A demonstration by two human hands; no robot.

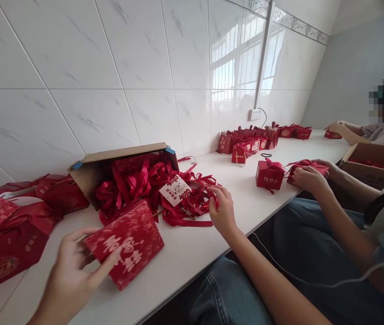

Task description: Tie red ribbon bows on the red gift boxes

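My left hand (pixel 73 266) grips a red gift box (pixel 134 248) with pale lettering, thumb across its printed face, just above the table. At the right edge of a heap of red ribbons (pixel 134 180), my right hand (pixel 223 210) has its fingers curled, with red ribbon (pixel 214 203) showing between them and the thumb. A pale square card tag (pixel 175 190) with red print lies on the ribbons. The heap spills out of an open cardboard box (pixel 85 180) tipped on its side against the tiled wall.
Red bags and boxes (pixel 19 243) crowd the left side. Several finished boxes (pixel 246 137) stand by the wall. A co-worker's hands (pixel 307 176) hold a red box beside another bowed box (pixel 269 176). Farther back sits another person (pixel 381 126) near a carton (pixel 375 164). A white cable (pixel 314 284) hangs at right.
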